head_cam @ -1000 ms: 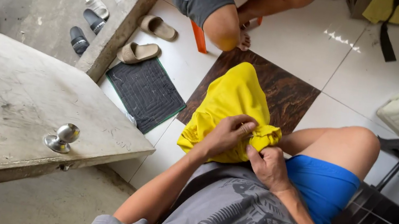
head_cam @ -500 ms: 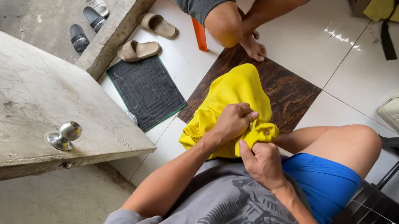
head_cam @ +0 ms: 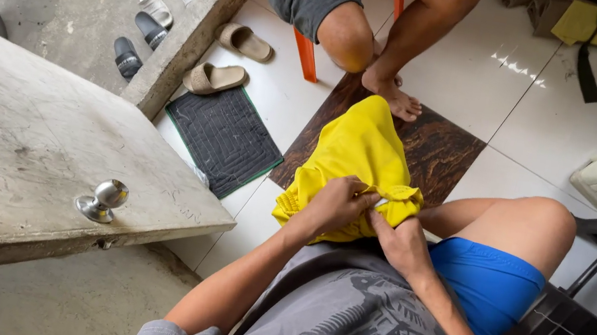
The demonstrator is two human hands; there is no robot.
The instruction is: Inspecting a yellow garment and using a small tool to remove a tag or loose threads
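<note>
Down on my lap, both my left hand [head_cam: 337,205] and right hand [head_cam: 401,241] pinched the bunched yellow fabric garment [head_cam: 355,165]. Nearby sat another person's bare foot [head_cam: 391,94], a dark ribbed doormat [head_cam: 224,139], tan slippers [head_cam: 215,78] and a round metal doorknob [head_cam: 101,199].

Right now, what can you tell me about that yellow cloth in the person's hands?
The yellow garment is a soft, plain bright-yellow fabric piece, seemingly with a gathered band along its lower left edge. It lies over the person's lap and stretches away over the dark brown floor tile. Its near end is bunched and wrinkled, where the left hand and right hand both pinch it close together. What kind of garment it is cannot be told.
</note>
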